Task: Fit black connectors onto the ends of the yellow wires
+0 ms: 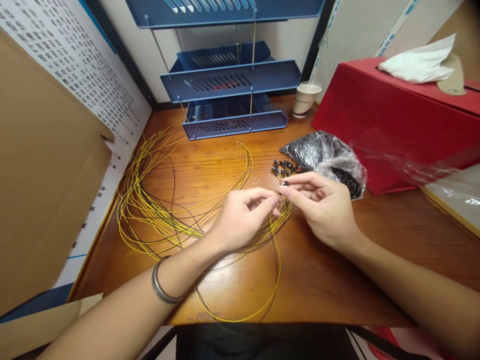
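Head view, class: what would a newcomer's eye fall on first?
Probably the red box at the right, with white tissue poking from its top. Next, the loops of yellow wire spread over the left of the wooden table. Near the centre, the left hand is beside the right hand, which pinches a small black piece.

Small pc. in R hand: blk, poss. w/ a lighter spot, too tiny to be sure. Wires L of grip: yellow & dk brown/blk. Connectors just beyond grip: blk. Bag beyond & R: clear, blk contents. Tray rack well beyond: blue, slanted-slot pattern. Cup, beyond: off-wht, dk print. Box far R: red; tissue on it wht. Table under grip: orange-brown, wood grain. Wristband L & nearer: dk grey. Panel far L: wht, rows of dk characters.
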Motion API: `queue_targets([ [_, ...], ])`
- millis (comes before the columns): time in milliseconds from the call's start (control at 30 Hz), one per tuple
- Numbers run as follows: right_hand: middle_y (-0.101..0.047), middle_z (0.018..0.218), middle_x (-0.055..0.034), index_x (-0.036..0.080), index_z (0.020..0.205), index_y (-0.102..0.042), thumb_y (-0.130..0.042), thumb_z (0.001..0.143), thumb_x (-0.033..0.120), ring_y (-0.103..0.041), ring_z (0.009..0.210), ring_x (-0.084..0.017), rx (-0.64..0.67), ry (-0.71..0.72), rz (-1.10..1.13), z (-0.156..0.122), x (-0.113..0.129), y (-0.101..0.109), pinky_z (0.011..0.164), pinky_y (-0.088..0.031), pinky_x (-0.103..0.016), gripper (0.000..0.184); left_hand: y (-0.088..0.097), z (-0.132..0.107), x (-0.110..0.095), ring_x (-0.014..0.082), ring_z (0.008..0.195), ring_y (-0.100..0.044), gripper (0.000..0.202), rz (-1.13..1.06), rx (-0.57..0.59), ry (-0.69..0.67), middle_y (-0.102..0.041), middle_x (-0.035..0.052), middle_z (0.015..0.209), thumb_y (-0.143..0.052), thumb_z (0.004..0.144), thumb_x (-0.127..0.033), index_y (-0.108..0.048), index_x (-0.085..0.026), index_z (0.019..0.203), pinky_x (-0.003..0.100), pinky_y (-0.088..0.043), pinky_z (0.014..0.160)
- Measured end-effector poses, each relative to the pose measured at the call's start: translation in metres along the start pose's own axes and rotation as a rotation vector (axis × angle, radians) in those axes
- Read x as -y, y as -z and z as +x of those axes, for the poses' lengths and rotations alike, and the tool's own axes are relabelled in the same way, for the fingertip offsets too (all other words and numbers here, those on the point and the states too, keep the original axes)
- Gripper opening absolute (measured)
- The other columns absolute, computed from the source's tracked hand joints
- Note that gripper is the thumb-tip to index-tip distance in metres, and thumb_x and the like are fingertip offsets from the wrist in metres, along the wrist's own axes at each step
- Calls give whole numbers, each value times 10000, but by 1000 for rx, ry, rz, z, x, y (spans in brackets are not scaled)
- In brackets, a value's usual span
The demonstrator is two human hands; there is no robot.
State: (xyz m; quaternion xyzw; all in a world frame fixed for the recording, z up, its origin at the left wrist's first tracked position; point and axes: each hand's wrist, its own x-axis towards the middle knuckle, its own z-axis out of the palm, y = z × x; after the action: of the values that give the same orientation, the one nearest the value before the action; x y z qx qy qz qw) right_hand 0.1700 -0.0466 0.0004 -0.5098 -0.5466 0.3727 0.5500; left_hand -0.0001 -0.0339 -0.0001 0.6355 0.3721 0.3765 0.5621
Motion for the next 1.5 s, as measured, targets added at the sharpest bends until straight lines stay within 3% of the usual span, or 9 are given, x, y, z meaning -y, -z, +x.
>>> queue_targets([
  [133,-738,767,-50,201,880,-737,-823,751,317,-669,602,-159,-7,25,-16,-3,0,-1,469,-515,-250,193,1,0,-1,106,647,-596,244,42,17,-13,-740,43,780,-619,924,-312,-746,-133,817,224,-444,619],
  [300,-737,728,-42,190,853,-711,-840,734,347,-681,560,-157,-9,-21,48,-5,3,-4,484,-558,-256,236,1,-1,0,80,546,-508,268,96,35,-13,-740,37,744,-614,931,-322,-773,-122,848,219,-387,542],
  [533,-752,745,-35,193,857,-716,-853,722,273,-712,590,-157,13,-43,120,-7,4,-5,529,-596,-239,208,-1,-4,0,118,639,-629,246,76,-9,-61,-762,55,772,-631,920,-297,-791,-132,834,225,-480,623],
  [700,-745,728,-16,191,833,-705,-867,689,212,-706,579,-144,16,-58,158,-7,1,-5,507,-582,-208,217,-3,-4,3,104,605,-609,232,135,-30,-94,-758,55,771,-624,915,-276,-796,-127,869,212,-473,587],
  [967,-774,806,-56,177,850,-731,-843,724,253,-740,665,-170,-10,-55,114,-8,4,-5,582,-615,-233,185,-1,-4,4,84,471,-488,281,272,-45,-96,-624,14,567,-604,904,-306,-758,-103,786,209,-372,460],
  [1233,-786,861,-77,171,909,-713,-810,756,246,-707,592,-152,63,-50,121,-8,6,-2,444,-550,-216,196,0,-3,4,73,468,-486,282,297,-45,-168,-627,6,564,-593,922,-293,-763,-109,793,199,-357,460],
  [1500,-781,825,-78,168,904,-710,-813,765,283,-730,615,-184,96,-65,135,-7,4,-1,544,-621,-274,208,0,-4,5,77,483,-498,293,323,-60,-191,-644,12,595,-588,935,-320,-770,-117,827,207,-364,473],
])
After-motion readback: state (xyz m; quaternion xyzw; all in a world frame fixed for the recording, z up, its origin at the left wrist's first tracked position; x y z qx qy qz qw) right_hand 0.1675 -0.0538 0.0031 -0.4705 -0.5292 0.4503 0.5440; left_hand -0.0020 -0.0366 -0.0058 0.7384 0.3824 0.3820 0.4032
